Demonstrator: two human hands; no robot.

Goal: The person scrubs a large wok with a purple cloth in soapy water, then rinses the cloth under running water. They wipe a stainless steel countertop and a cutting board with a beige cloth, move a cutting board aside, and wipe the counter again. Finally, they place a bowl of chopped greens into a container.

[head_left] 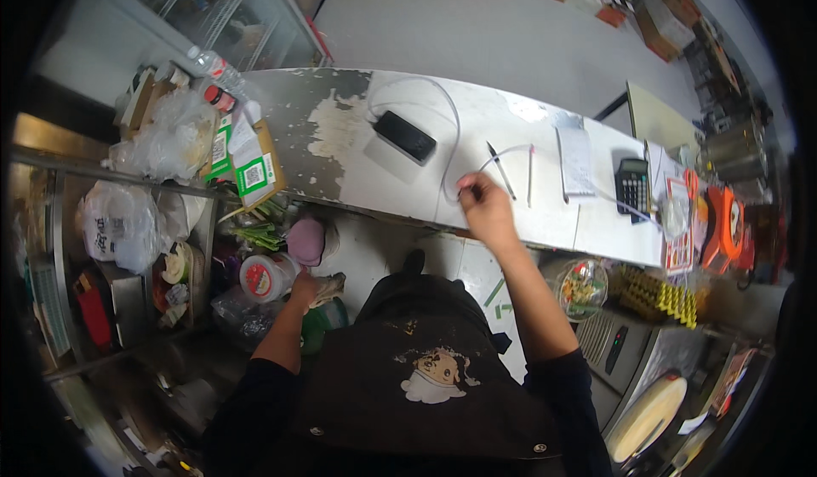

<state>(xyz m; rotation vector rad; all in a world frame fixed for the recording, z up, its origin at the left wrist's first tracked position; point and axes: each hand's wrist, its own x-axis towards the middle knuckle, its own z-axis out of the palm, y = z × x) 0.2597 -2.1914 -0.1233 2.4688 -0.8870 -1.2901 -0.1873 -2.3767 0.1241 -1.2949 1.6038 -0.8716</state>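
Note:
Above the white counter point(402, 186), my right hand point(490, 212) has its thumb and fingers curled together, slightly blurred. A pale charging cable point(457, 132) loops from a black phone point(405, 137) to these fingertips, which pinch it. Past the hand, a pen point(501, 170) and a thin white stick point(530, 177) lie on the counter. My left hand point(304, 287) hangs low by my side, beside a white plastic tub point(268, 278) with a red label. A beige cloth point(329, 287) shows at its fingers; whether the hand grips it is unclear.
A notepad point(576, 161), a calculator point(632, 186) and an orange device point(723, 228) stand on the right. Payment-code cards point(255, 177), plastic bags point(172, 135) and a water bottle point(217, 68) crowd the left. Below are a purple lid point(306, 241) and a waste bin point(582, 289).

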